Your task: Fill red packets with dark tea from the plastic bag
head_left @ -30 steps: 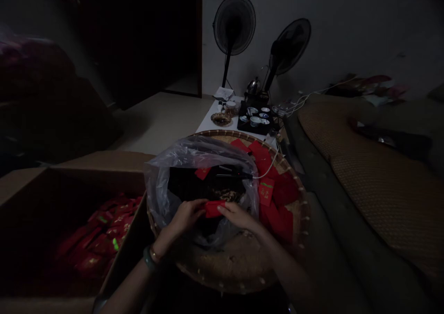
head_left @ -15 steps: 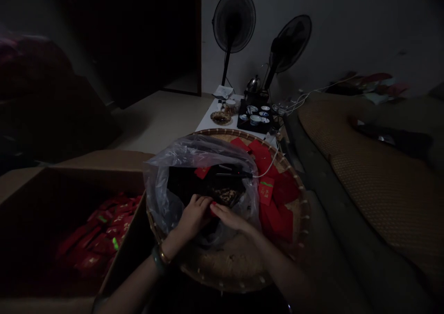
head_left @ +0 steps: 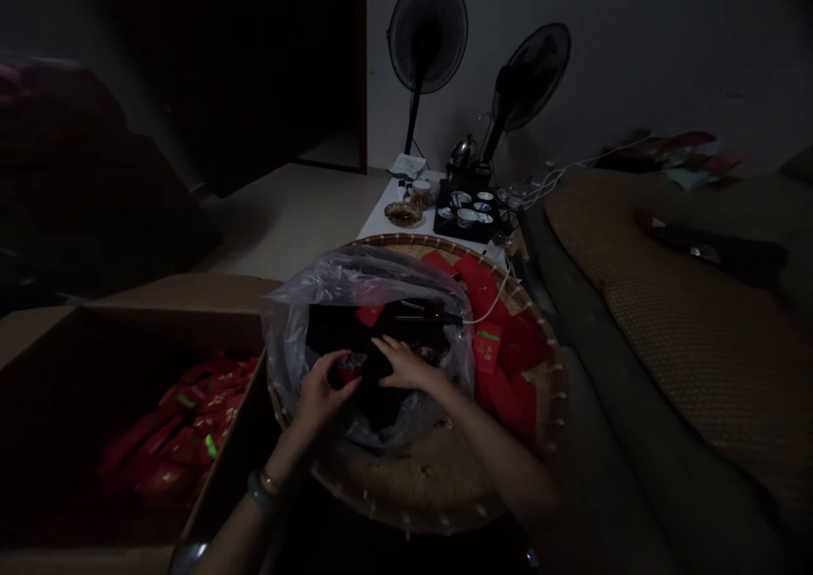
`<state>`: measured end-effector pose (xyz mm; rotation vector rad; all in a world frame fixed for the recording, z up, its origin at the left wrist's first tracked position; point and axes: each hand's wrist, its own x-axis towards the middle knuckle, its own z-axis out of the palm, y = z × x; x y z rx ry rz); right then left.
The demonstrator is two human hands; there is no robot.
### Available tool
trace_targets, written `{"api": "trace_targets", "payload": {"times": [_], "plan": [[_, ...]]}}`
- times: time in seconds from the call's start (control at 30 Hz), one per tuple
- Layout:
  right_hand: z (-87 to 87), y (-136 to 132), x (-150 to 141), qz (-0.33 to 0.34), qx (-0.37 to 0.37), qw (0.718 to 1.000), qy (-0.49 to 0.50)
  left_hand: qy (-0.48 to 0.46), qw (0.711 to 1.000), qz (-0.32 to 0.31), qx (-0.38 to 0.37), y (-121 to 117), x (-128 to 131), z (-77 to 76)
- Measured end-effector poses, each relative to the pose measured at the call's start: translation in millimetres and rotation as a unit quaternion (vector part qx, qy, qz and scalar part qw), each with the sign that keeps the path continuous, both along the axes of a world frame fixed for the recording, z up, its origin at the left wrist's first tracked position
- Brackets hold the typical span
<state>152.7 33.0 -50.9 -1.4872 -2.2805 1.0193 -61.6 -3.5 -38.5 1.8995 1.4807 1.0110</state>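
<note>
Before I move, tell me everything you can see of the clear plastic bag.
The plastic bag looks thin, translucent and wrinkled, with faint shine along its folds. Its mouth gapes wide, edges loose and crumpled. It sits on the round woven tray, left of the red envelopes. The opening is mostly dark, with a red packet showing toward its far side. A white cord appears to cross its right edge. The left hand and right hand are over the opening; contact with the plastic is unclear.
</note>
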Motion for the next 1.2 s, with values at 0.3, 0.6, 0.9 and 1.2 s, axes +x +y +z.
{"api": "trace_targets", "payload": {"times": [0.3, 0.6, 0.9, 1.2], "plan": [[1.9, 8.3, -34.2, 0.047, 0.091, 0.991, -0.092, -0.015, 0.999, -0.008, 0.047, -3.5, 0.5, 0.3], [3.1, 6.7, -37.0, 0.075, 0.145, 0.984, -0.070, 0.031, 0.995, -0.048, 0.084, -7.3, -1.0, 17.8], [-12.7, 13.5, -20.0, -0.201, -0.055, 0.939, 0.274, -0.009, 0.998, -0.022, 0.057, -9.5, 0.6, 23.4], [0.2, 7.3, -9.9, -0.276, -0.466, 0.582, 0.606, 0.026, 1.000, 0.002, 0.009, -2.5, -5.7, 22.6]]}}
